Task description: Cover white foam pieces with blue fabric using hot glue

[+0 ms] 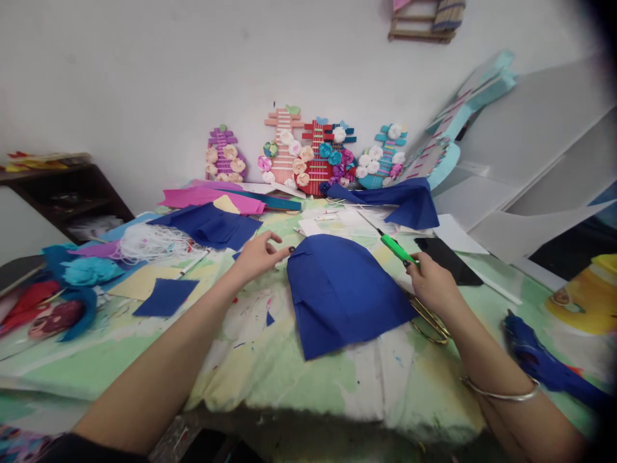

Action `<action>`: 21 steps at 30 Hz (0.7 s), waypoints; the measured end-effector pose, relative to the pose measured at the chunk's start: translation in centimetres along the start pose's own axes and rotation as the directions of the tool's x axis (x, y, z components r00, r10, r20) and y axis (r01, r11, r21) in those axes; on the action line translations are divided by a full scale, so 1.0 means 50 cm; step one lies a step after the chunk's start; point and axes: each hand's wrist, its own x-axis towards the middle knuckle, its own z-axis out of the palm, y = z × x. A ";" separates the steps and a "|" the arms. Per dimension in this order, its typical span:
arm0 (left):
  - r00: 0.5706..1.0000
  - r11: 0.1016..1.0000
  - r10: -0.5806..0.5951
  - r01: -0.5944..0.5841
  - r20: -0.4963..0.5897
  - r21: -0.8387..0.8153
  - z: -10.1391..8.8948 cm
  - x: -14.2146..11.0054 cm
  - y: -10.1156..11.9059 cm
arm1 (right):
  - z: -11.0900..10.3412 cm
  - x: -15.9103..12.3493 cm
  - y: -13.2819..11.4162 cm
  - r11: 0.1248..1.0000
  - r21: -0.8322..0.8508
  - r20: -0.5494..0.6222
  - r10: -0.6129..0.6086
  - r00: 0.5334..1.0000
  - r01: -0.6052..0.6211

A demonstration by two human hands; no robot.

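A dark blue sheet (349, 292), cloth or paper, lies in front of me with a rounded far edge and some creases. At its upper left edge is my left hand (260, 255), open, fingers apart and thumb tip near the edge; I cannot tell whether it touches. To the right of the sheet, my right hand (430, 278) grips a green utility knife (396, 248). Its long thin blade points away and to the left, above the table. Gold-handled scissors (434, 325) lie below my right hand, their blades hidden by the sheet.
Several decorated lute-shaped pieces (318, 154) stand against the wall. More blue material (414, 202) lies behind the sheet. A black phone-like slab (450, 262), blue glue gun (530, 354) and yellow tub (585, 296) are at right. White cord (152, 243) and a blue scrap (166, 297) lie left.
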 end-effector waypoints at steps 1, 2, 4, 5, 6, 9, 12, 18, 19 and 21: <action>0.987 0.993 -0.100 0.107 0.124 -0.052 0.006 -0.008 0.009 | 0.000 -0.001 -0.002 1.000 0.005 -0.003 0.000 1.000 0.000; 0.955 0.974 -0.170 0.200 0.241 -0.103 0.012 -0.016 0.017 | 0.000 -0.002 -0.003 1.000 0.009 -0.006 0.003 1.000 -0.003; 0.887 0.921 -0.195 0.312 0.418 -0.232 0.022 -0.029 0.027 | 0.000 -0.003 -0.005 1.000 0.020 -0.007 0.012 1.000 -0.012; 0.870 0.892 -0.170 0.335 0.463 -0.302 0.027 -0.033 0.029 | 0.000 -0.003 -0.006 0.999 0.028 -0.004 0.016 1.000 -0.016; 0.863 0.862 -0.140 0.347 0.485 -0.370 0.031 -0.036 0.031 | 0.000 -0.004 -0.006 0.999 0.037 0.000 0.021 1.000 -0.021; 0.882 0.780 -0.089 0.351 0.462 -0.519 0.040 -0.033 0.026 | 0.000 -0.004 -0.008 0.997 0.075 0.021 0.034 0.999 -0.036; 0.921 0.757 -0.110 0.321 0.373 -0.569 0.035 -0.016 0.012 | 0.000 -0.005 -0.010 0.991 0.122 0.051 0.043 0.998 -0.049; 0.968 0.696 -0.223 0.239 0.113 -0.677 0.006 0.024 -0.030 | 0.001 -0.007 -0.020 0.975 0.212 0.122 0.047 0.991 -0.072; 0.972 0.698 -0.215 0.221 0.095 -0.681 0.003 0.028 -0.036 | 0.002 -0.007 -0.021 0.971 0.227 0.137 0.046 0.989 -0.077; 0.987 0.771 -0.158 0.141 0.029 -0.621 -0.003 0.032 -0.042 | 0.001 -0.008 -0.022 0.963 0.256 0.161 0.049 0.986 -0.089</action>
